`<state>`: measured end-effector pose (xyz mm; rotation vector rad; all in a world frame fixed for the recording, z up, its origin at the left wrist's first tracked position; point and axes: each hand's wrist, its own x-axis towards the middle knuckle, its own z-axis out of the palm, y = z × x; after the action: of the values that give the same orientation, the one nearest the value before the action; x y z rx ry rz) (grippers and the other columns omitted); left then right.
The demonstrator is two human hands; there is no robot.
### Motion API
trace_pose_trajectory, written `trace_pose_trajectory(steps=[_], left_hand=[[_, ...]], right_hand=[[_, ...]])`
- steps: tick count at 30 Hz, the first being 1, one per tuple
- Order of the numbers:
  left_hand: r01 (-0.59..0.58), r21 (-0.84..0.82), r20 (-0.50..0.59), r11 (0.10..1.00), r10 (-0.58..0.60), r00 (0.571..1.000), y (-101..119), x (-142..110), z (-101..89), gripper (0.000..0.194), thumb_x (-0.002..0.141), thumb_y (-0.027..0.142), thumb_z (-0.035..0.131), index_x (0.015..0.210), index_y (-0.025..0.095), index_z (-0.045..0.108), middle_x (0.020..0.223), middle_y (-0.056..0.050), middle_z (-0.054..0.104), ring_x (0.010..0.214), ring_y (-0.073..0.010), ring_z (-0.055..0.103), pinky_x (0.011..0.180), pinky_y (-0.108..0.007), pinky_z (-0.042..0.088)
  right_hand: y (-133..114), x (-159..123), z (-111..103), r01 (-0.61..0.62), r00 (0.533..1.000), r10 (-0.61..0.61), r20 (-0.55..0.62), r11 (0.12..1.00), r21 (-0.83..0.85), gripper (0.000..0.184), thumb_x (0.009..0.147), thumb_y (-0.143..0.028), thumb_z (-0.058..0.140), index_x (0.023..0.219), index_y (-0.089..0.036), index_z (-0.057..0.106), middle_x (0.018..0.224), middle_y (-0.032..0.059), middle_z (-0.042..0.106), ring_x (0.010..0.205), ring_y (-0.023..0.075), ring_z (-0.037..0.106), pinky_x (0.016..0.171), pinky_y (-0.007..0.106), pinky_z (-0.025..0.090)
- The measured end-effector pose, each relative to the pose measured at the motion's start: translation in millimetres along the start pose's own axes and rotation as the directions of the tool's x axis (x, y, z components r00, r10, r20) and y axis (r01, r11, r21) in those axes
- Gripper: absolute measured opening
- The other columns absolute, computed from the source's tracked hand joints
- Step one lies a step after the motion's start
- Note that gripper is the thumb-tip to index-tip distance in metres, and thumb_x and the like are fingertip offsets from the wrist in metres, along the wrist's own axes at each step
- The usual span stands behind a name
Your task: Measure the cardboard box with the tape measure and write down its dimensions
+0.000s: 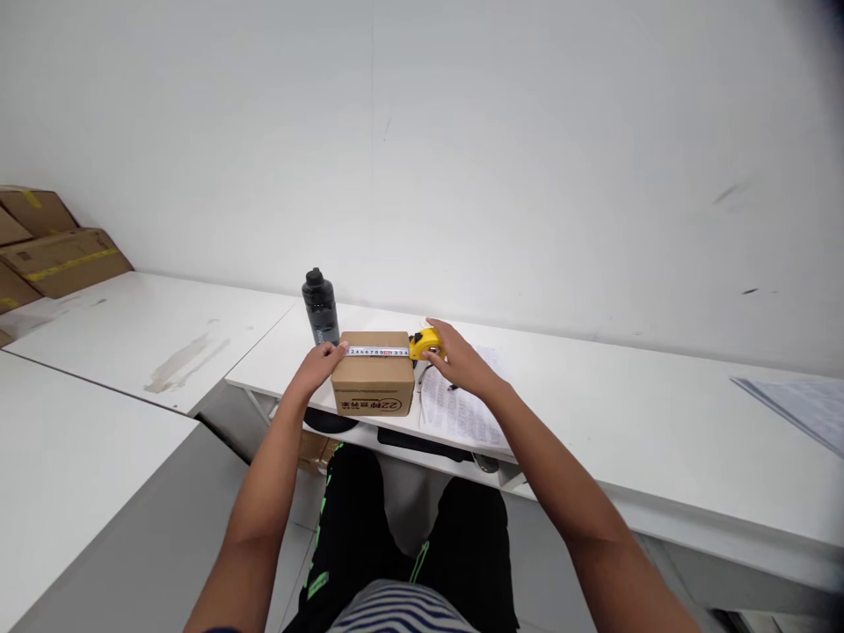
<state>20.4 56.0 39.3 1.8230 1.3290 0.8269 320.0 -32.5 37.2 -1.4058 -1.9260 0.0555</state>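
Cardboard box (374,375) sits near twelve o'clock, tape blade (377,352) drawn fully across its top, not retracted. Left hand (321,363) pins the blade's end; right hand (460,354) grips the yellow tape case (430,340). Bottle (321,308) stands beyond, toward eleven.

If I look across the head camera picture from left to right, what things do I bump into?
Stacked cardboard boxes → dark water bottle → small cardboard box → yellow tape measure → papers by the right edge.
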Motion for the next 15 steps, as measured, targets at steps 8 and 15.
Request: trace_pose_trajectory(steps=[8,15], left_hand=[[-0.053,0.262,0.014,0.964,0.051,0.999,35,23,-26.9,0.040,0.088,0.056,0.047,0.070,0.021,0.055,0.071,-0.007,0.064,0.065,-0.0211,0.059,0.061,-0.031,0.041],[-0.312,0.224,0.313,0.923,0.235,0.920,91,79,-0.6,0.040,0.094,0.055,0.040,0.081,0.020,0.056,0.088,-0.009,0.068,0.075,-0.0194,0.064,0.071,-0.030,0.049]], right_hand=[[-39,-31,-6,0.077,0.977,-0.125,-0.174,0.963,-0.259,0.044,0.092,-0.046,0.056,0.126,-0.019,0.058,0.118,0.0166,0.068,0.107,0.0339,0.063,0.087,0.049,0.046],[-130,-63,66,-0.040,0.906,0.012,-0.423,0.998,-0.057,0.043,0.091,-0.034,0.054,0.133,-0.026,0.054,0.132,0.0190,0.056,0.108,0.0354,0.063,0.081,0.049,0.055]])
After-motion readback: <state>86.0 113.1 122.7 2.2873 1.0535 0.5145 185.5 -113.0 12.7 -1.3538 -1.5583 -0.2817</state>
